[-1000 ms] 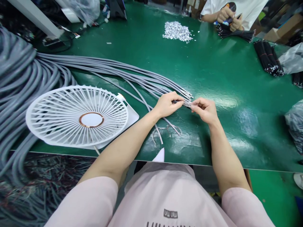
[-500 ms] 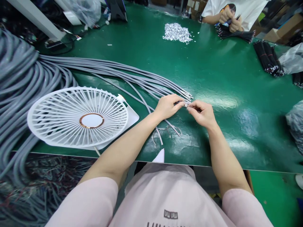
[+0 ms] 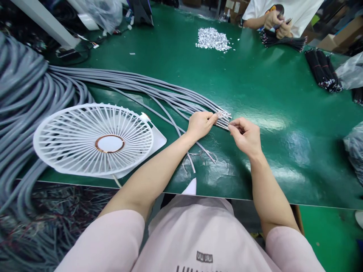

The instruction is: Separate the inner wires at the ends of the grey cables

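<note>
My left hand (image 3: 202,124) is closed on the end of a grey cable, thumb and forefinger pinching near its stripped, whitish tip (image 3: 222,115). Just right of that, my right hand (image 3: 244,135) is closed, its thumb and forefinger pressed together beside the cable ends; what sits in the pinch, if anything, is too small to make out. A bundle of grey cables (image 3: 136,80) runs in from the left, with pale ends gathered at my hands. Two separate cables (image 3: 191,163) lie nearer to me, one with frayed strands at its tip.
A white fan (image 3: 93,139) lies left of my forearm, in front of a large grey cable coil (image 3: 22,83). Silvery scraps (image 3: 213,39) are heaped at the back. Across the green table (image 3: 176,45), another person's hands (image 3: 279,23) work over black wires (image 3: 283,40).
My hands have moved apart: the right has shifted slightly right, the left slightly left. The cable tips between them now show more plainly.
</note>
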`<action>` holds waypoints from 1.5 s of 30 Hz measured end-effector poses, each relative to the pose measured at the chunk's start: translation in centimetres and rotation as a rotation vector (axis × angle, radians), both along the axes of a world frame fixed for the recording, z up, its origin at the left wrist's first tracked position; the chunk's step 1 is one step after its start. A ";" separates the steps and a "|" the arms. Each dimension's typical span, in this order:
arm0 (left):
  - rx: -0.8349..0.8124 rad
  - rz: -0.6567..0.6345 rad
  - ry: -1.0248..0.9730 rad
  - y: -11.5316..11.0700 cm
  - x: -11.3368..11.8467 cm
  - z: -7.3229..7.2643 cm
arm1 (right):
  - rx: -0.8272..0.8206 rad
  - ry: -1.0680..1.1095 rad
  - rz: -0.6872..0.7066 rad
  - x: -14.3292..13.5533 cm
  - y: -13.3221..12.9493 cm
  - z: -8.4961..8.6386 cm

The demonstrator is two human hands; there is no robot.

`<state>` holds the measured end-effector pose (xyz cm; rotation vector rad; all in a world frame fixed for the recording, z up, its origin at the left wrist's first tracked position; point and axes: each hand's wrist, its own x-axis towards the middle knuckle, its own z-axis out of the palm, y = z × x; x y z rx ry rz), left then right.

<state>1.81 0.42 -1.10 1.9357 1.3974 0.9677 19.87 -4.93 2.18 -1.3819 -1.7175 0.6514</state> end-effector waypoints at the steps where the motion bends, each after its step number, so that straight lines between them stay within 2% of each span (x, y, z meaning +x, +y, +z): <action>1: -0.007 -0.003 0.001 0.0 0.0 0.1 | 0.013 -0.005 -0.020 0.2 0.0 0.0; 6: 0.018 -0.005 0.019 -0.2 -0.1 0.1 | 0.005 -0.055 -0.025 0.3 0.3 -0.4; 12: 0.060 -0.026 0.064 -0.3 0.0 -0.2 | 0.017 0.047 -0.063 -0.8 0.2 -0.7; 14: 0.061 -0.023 0.087 -0.4 0.1 -0.2 | 0.037 0.074 -0.054 -1.4 -0.2 -0.4; 18: 0.027 -0.012 0.143 -0.4 0.2 -0.1 | 0.077 0.067 0.090 -2.3 -1.6 0.8; 21: 0.014 -0.008 0.119 -0.4 0.2 -0.1 | 0.106 0.054 0.063 -1.6 -1.7 1.3; 24: 0.027 -0.008 0.071 -0.4 0.1 -0.3 | 0.092 0.006 -0.042 0.1 -0.5 0.8; 26: 0.035 -0.008 0.058 -0.4 0.1 -0.3 | 0.059 -0.053 -0.065 1.0 0.3 0.1; 30: 0.043 -0.011 0.094 -0.5 0.2 -0.2 | 0.024 -0.119 -0.020 0.7 0.6 -0.7; 37: 0.051 -0.005 0.160 -0.5 0.3 0.1 | 0.082 -0.005 0.012 -1.5 -0.2 -1.2; 45: 0.053 -0.020 0.127 -0.7 0.1 0.1 | -0.057 -0.042 -0.018 0.5 0.7 -0.9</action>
